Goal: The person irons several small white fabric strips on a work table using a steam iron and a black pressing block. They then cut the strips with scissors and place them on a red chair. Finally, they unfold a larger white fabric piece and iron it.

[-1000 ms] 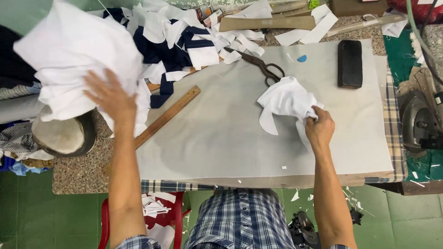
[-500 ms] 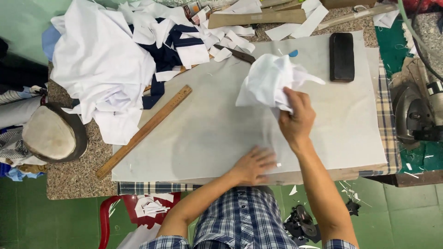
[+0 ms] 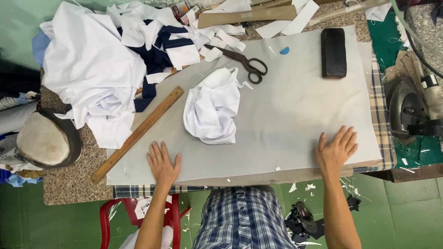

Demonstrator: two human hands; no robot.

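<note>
A crumpled white cloth (image 3: 211,107) lies loose on the large grey paper sheet (image 3: 295,106) that covers the table. My left hand (image 3: 162,163) rests flat, fingers spread, on the sheet's near left edge, just below the cloth. My right hand (image 3: 337,150) lies flat with fingers apart on the sheet's near right corner. Neither hand holds anything. Dark scissors (image 3: 242,59) sit just beyond the cloth.
A wooden ruler (image 3: 138,133) lies diagonally at the left. A heap of white and navy fabric pieces (image 3: 110,55) fills the far left. A black block (image 3: 333,52) sits far right, an iron (image 3: 408,110) at the right edge, a round padded stool (image 3: 44,140) at left.
My right hand let go of the white cloth, which now lies left of centre. Both hands moved down to press flat on the sheet's near edge.
</note>
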